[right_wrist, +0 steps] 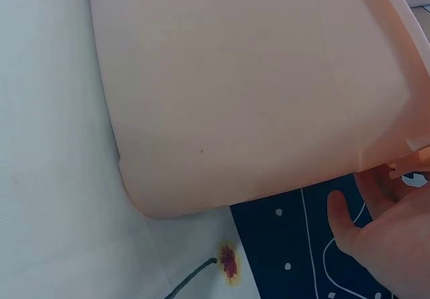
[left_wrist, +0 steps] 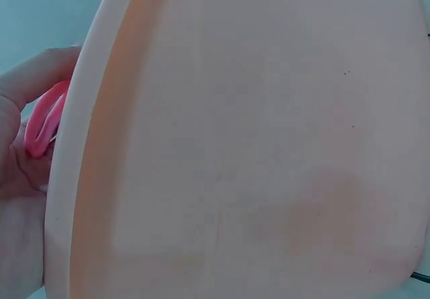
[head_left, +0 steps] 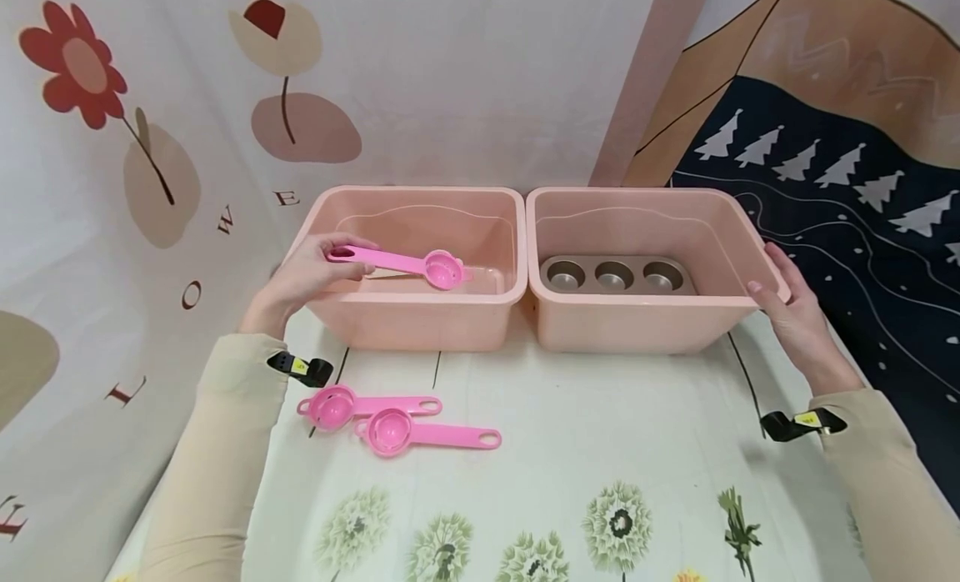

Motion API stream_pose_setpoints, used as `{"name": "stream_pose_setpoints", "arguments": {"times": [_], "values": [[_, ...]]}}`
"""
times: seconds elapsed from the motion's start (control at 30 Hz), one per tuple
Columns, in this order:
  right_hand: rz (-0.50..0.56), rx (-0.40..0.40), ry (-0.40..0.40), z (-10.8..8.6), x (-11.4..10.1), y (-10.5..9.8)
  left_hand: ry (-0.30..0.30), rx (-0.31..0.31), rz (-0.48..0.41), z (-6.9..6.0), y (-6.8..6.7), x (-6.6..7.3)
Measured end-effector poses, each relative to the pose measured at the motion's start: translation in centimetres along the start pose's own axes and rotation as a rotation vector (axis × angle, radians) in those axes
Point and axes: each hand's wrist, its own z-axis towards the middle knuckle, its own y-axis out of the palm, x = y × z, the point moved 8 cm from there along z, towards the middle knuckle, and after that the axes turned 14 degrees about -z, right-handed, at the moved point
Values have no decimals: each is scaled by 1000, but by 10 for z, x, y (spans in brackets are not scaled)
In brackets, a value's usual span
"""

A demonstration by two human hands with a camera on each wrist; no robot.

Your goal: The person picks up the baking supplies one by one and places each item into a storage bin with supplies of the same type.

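Note:
In the head view my left hand [head_left: 311, 272] pinches the handle of a pink egg separator [head_left: 442, 269], holding it over the left pink bin [head_left: 412, 323]. The left wrist view shows the handle end [left_wrist: 44, 121] within the fingers, beyond the bin rim; the rest is hidden. A thin pale item [head_left: 393, 273] lies beneath the separator, its kind unclear. My right hand [head_left: 798, 323] rests against the right corner of the other pink bin [head_left: 622, 323], fingers fairly straight. That bin contains a bronze muffin pan [head_left: 628, 282], whose near part the front wall conceals.
Two more pink egg separators [head_left: 337, 407] lie on the pale flowered tablecloth [head_left: 600, 415], in front of the left bin. The bins stand side by side against a printed curtain [head_left: 465, 82]. Dark tree-patterned cloth [head_left: 847, 223] covers the right side.

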Motion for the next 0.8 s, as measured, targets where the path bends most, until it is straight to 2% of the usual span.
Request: {"name": "stream_pose_setpoints", "arguments": {"times": [0.13, 0.33, 0.53, 0.67, 0.8], "values": [[77, 3, -7, 0, -1, 1, -9, -18, 34, 1, 2, 0], [60, 2, -1, 0, 0, 1, -28, -49, 65, -1, 4, -1], [112, -3, -5, 0, -1, 3, -50, -87, 83, -4, 6, -2], [151, -3, -21, 0, -2, 4, -46, -128, 70, -3, 9, -2], [181, -2, -33, -1, -3, 5, -34, -175, 94, -1, 13, -3]]}}
